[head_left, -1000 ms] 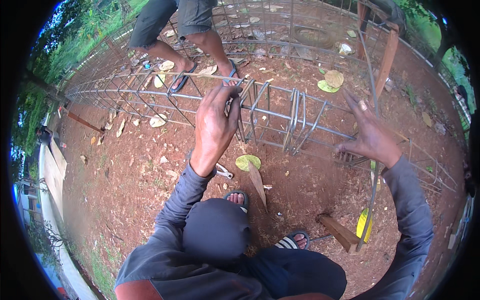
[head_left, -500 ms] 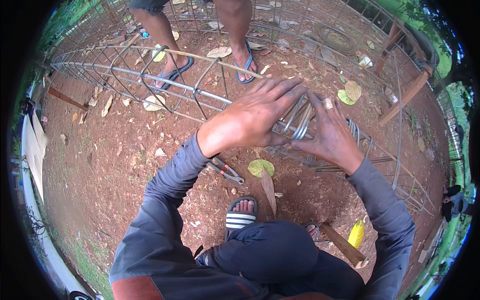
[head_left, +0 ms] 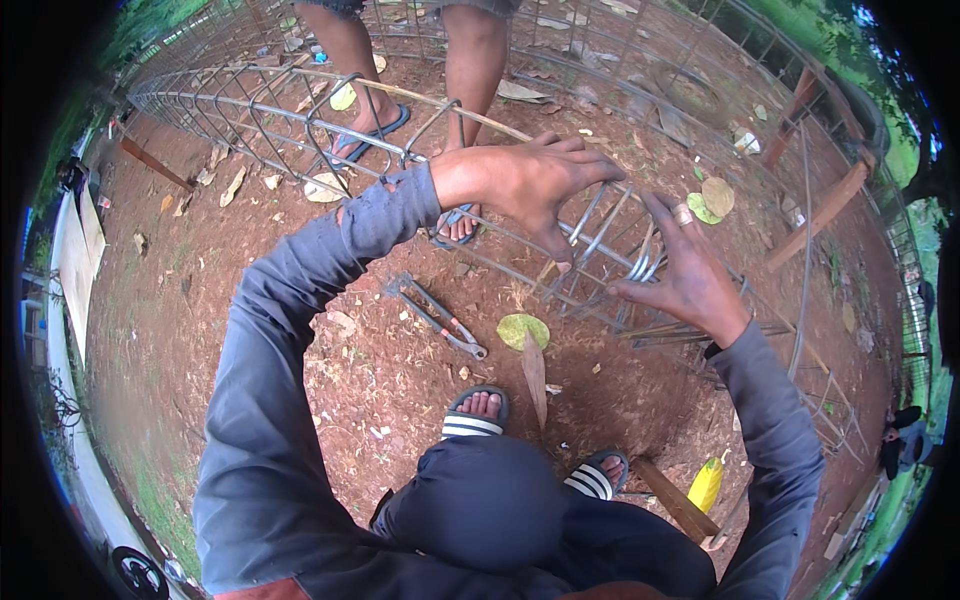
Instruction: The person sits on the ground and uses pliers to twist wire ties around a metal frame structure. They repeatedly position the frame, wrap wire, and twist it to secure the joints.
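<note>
A long steel rebar cage [head_left: 290, 125] runs from the far left across to the right in front of me. My left hand [head_left: 530, 195] reaches over it with the fingers stretched along the upper bar and the thumb spread down toward the lower side. To its right, my right hand [head_left: 690, 275] spans a bunch of shiny stirrups [head_left: 645, 265] between thumb and fingers. The fingertips, partly behind the bars, are hard to see. A ring or band circles one right finger. Below the cage, long-handled pincers [head_left: 440, 318] with reddish grips lie on the soil.
Another person's legs [head_left: 475, 75] in flip-flops stand beyond the cage, one foot [head_left: 458, 225] close under it. Wire mesh [head_left: 690, 60] curves behind. Wooden posts [head_left: 825, 210] lean at the right. A yellow object [head_left: 706, 485] and a wood piece [head_left: 675, 500] lie by my feet.
My left hand has drawn apart from my right, its thumb spreading. My right hand and the bunched stirrups sit slightly further right. The other person's foot has stepped nearer the cage.
</note>
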Demonstrator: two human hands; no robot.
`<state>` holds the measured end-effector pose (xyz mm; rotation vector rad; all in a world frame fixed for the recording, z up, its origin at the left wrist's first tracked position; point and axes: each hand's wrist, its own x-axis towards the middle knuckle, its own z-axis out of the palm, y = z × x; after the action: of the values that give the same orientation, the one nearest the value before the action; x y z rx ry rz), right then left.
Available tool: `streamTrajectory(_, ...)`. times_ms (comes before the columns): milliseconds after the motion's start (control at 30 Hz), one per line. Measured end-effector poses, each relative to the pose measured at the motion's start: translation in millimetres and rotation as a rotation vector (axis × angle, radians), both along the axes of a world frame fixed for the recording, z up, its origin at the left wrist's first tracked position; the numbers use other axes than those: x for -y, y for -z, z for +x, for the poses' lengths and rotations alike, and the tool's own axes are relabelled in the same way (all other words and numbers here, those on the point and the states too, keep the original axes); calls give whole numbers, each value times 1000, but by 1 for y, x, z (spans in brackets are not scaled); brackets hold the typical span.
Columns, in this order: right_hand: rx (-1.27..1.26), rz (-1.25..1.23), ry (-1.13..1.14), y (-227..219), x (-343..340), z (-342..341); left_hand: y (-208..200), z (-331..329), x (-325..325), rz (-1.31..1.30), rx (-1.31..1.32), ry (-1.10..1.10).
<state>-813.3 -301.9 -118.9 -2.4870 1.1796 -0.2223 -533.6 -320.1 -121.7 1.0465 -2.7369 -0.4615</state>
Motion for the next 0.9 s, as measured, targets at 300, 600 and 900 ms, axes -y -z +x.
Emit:
streamTrajectory(300,33,-109,-66,8,-2,-17,-12,38,-12,3,49,-67)
streamTrajectory(600,-32,-132,-24,2,-7,-27,-15,25,-43,-269,83,-205)
streamTrajectory(900,43,-180,-25,12,-9,-42,87,-85,-169,252,-655,-650)
